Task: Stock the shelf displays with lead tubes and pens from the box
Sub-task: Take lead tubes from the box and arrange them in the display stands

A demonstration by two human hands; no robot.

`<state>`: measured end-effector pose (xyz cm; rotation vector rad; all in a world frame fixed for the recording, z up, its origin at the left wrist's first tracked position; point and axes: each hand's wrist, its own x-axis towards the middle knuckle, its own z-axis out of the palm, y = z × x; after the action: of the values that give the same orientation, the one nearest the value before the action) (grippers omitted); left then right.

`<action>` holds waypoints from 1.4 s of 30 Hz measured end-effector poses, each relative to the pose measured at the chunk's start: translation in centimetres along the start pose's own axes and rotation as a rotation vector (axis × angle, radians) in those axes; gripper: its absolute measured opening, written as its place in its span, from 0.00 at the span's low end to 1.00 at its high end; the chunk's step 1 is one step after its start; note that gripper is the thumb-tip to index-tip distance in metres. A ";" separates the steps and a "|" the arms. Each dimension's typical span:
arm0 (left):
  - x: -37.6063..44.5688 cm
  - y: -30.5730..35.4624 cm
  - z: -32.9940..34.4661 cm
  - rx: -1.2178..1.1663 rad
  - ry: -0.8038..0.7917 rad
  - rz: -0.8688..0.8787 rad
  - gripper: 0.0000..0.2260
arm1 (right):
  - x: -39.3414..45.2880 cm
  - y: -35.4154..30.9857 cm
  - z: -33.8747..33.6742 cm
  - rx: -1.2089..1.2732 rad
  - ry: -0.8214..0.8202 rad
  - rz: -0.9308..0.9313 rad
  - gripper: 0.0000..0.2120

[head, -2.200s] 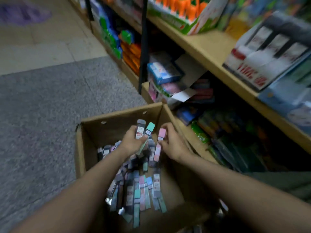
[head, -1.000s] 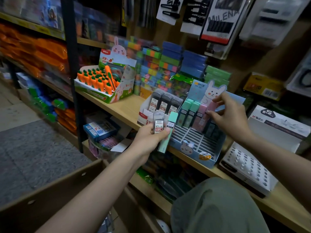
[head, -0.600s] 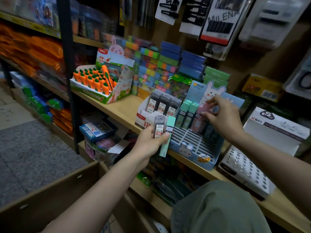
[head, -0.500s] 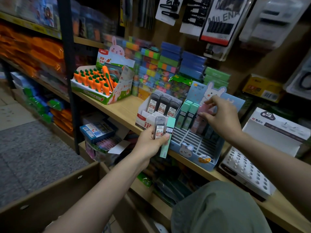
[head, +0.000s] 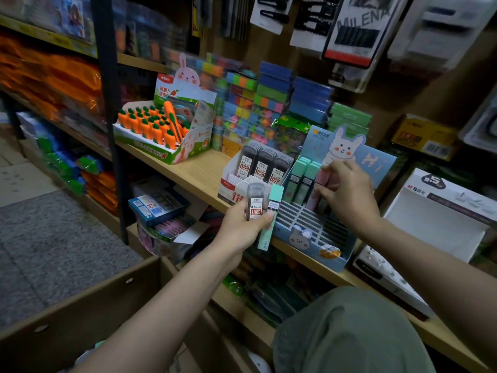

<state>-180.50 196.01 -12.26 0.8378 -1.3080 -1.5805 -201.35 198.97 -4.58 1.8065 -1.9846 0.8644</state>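
Gripped upright in the left hand point(head: 239, 227) at frame centre were a grey lead tube point(head: 255, 201) and a mint-green lead tube point(head: 270, 219), held before the wooden shelf point(head: 193, 173). Right of them, the right hand point(head: 349, 195) pinched a pink lead tube point(head: 321, 179) standing in the blue bunny display box point(head: 317, 238).

shelf point(head: 199, 173): smooth wood | lead tubes point(head: 265, 165): glossy plastic | box point(head: 80, 313): matt cardboard
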 end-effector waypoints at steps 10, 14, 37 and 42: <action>-1.0 1.2 0.6 -0.043 -0.064 0.014 0.07 | -1.3 -6.0 -1.8 0.457 -0.299 0.119 0.17; -1.3 1.5 0.8 -0.029 -0.092 0.020 0.05 | -1.0 -6.7 -2.2 0.422 -0.284 0.125 0.10; -0.7 1.3 -0.5 0.134 -0.115 0.099 0.12 | 2.0 -2.7 -1.9 0.183 0.010 0.021 0.08; -0.5 1.2 -0.3 0.122 -0.117 0.105 0.12 | 2.0 -2.9 -2.1 0.136 -0.019 -0.011 0.09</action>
<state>-179.76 196.30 -11.14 0.7463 -1.5205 -1.4976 -199.17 198.71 -1.11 1.9032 -1.9691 1.0046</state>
